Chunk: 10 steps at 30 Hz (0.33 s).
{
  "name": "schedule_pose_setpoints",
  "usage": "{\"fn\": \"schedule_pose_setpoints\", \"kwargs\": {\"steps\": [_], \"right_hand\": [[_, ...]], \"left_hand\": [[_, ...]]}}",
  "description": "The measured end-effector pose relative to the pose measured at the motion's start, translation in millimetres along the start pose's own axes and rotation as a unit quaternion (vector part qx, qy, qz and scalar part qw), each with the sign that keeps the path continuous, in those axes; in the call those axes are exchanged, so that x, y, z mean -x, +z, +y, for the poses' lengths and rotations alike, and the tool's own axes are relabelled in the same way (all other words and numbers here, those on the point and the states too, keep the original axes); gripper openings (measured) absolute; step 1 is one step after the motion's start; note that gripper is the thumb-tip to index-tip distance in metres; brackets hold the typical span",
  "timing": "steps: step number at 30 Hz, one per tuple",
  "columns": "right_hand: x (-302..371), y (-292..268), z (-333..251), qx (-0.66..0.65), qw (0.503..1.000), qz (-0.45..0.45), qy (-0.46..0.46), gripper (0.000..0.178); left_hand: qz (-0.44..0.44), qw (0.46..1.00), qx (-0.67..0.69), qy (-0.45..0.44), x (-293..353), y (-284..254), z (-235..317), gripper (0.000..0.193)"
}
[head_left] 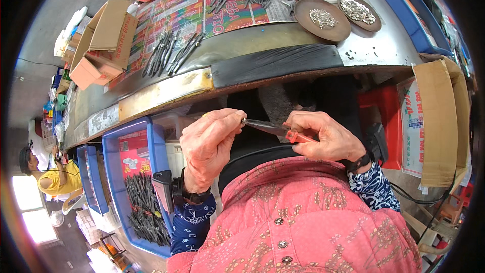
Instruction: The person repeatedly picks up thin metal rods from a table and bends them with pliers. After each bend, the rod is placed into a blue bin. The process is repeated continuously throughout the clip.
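My right hand is closed round the red handle of a dark, slender, pointed tool; its exact kind cannot be told. The tool's tip points left toward my left hand. There my thumb and fingers are pinched together on a small metal piece, mostly hidden by the fingertips, and the tool's tip meets it. Both hands are held above my lap, in front of the workbench edge.
Slim black parts lie on the bench near two brown dishes of small silver pieces. At my left stands a blue bin with many black parts. Cardboard boxes and a red crate flank the place. A person in yellow sits far left.
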State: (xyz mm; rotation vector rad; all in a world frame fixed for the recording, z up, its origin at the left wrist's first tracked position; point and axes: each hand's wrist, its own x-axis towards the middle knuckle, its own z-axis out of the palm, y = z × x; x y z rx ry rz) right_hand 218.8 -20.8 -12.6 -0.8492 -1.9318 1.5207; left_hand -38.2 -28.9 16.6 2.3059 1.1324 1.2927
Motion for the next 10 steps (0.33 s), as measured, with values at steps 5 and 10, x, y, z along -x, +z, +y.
{"fn": "schedule_pose_setpoints", "kwargs": {"steps": [5, 10], "right_hand": [[-3.1, 1.5, 0.6, 0.077, 0.989, 0.092, -0.09, 0.021], [-3.6, 1.9, 6.3, 0.118, 0.981, 0.134, -0.076, 0.021]], "left_hand": [[-0.011, 0.998, -0.039, -0.047, -10.8, -10.6, -8.0, 0.018], [0.044, 0.977, -0.119, -0.173, -28.4, -27.1, -43.4, 0.017]]}}
